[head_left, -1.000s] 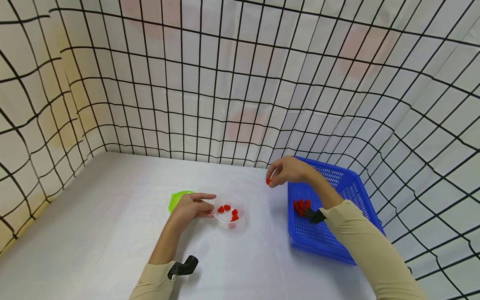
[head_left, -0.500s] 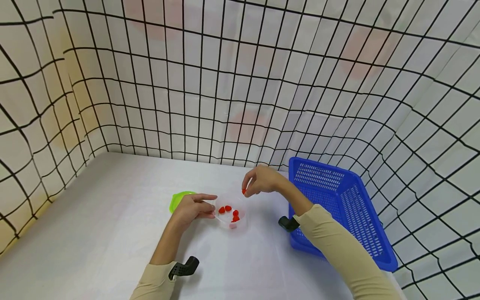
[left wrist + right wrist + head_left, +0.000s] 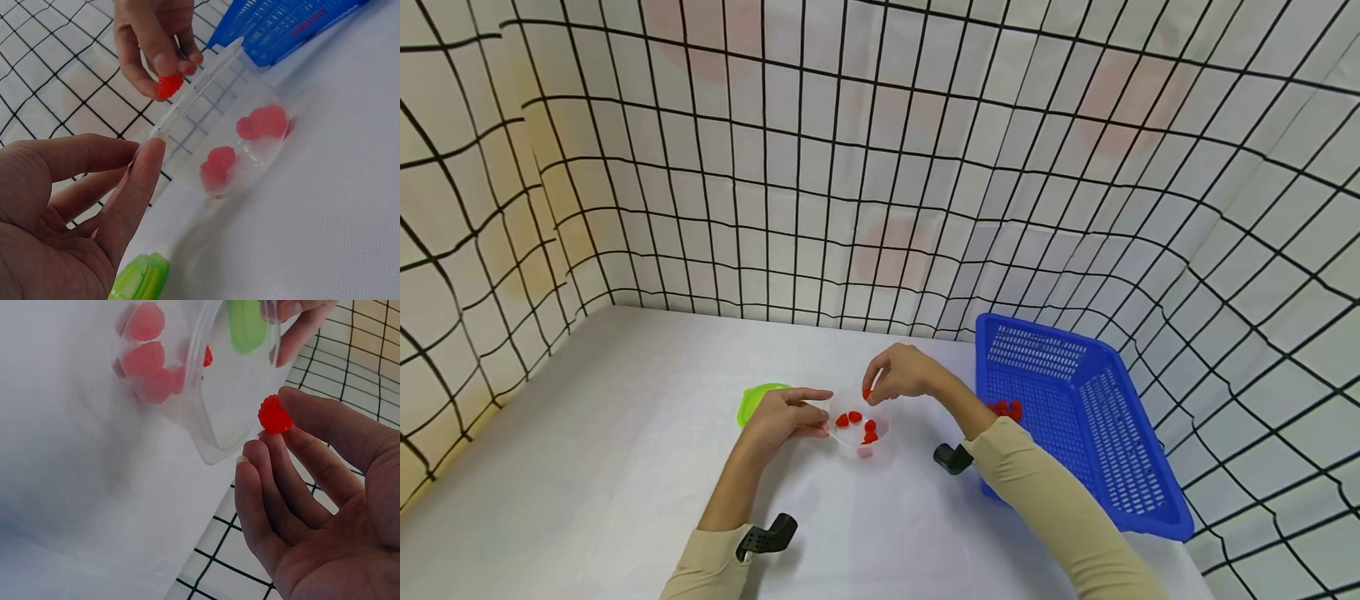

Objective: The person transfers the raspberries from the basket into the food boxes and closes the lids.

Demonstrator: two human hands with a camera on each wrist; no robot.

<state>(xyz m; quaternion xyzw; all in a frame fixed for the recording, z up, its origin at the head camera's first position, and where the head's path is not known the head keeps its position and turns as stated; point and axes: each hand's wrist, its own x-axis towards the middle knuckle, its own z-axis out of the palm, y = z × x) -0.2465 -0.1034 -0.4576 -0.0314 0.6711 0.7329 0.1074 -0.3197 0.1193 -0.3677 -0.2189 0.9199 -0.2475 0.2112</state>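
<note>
My left hand (image 3: 781, 419) pinches the rim of a clear plastic container (image 3: 206, 119) between thumb and fingers. Several red raspberries (image 3: 217, 169) lie in the bottom of that container. Above its far right rim, my right hand (image 3: 901, 373) holds a single raspberry (image 3: 275, 414) between thumb and fingertip. The held berry is outside the rim in the right wrist view. A bright green lid-like piece (image 3: 760, 402) lies on the table behind my left hand, which partly covers it.
A blue perforated basket (image 3: 1112, 433) stands at the right, with more raspberries (image 3: 1011, 410) near its left side, partly hidden by my right forearm. Black grid netting (image 3: 820, 208) rises around the back and sides of the white-covered table (image 3: 625, 433).
My right hand has moved left from over the basket's edge to the container's rim, carrying the raspberry. My left hand has stayed in place on the container.
</note>
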